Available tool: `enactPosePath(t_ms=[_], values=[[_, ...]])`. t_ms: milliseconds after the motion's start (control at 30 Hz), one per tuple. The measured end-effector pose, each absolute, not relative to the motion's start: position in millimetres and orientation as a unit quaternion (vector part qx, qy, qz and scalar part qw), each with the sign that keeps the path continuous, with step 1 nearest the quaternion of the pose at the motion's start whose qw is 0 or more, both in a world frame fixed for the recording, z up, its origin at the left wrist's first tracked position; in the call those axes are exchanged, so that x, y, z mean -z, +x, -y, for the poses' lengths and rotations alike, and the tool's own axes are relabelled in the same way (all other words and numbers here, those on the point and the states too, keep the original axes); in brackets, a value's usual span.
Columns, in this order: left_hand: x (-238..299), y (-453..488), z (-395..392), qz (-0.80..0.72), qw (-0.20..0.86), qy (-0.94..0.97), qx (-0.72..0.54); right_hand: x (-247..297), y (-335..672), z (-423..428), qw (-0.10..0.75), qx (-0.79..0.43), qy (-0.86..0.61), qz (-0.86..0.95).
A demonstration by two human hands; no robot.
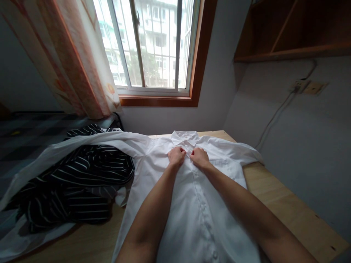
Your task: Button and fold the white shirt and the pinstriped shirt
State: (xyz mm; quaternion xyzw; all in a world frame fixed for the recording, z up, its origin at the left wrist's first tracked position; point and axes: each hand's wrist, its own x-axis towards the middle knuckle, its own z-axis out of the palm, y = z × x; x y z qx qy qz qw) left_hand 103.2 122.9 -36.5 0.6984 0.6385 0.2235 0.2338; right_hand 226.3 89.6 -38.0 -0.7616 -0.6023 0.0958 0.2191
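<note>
A white button-up shirt (181,212) lies face up with its collar (185,137) at the far end and its sleeves spread to both sides. Just below the collar, my left hand (177,156) is closed on the shirt's front. My right hand (199,157) pinches the cloth close beside it, a small gap between the two. Down the middle runs the button placket (201,204), with several buttons along it. Whatever small part sits between my fingertips is hidden.
Black striped clothing (93,168) is heaped at the left, under the shirt's left-hand sleeve. The wooden table (276,193) reaches toward the right wall. Beyond are a window (153,47), a curtain (74,54), a checked bed cover (30,135), and a power cord (276,111).
</note>
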Motion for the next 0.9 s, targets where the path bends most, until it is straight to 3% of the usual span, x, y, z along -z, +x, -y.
enactPosePath(t_ms=[133, 200, 567, 900], values=[[34.2, 102.9, -123.1, -0.63, 0.251, 0.696, -0.233, 47.0, 242.0, -103.7, 0.379, -0.199, -0.728, 0.536], [33.8, 103.0, -123.4, -0.625, 0.263, 0.694, -0.242, 50.9, 245.5, -108.7, 0.416, -0.212, -0.718, 0.517], [34.1, 107.8, -122.7, -0.586, 0.305, 0.686, -0.304, 55.9, 239.1, -104.8, 0.466, -0.216, -0.683, 0.519], [31.8, 108.9, -120.3, -0.581, 0.319, 0.681, -0.31, 60.5, 235.3, -101.6, 0.461, -0.205, -0.674, 0.539]])
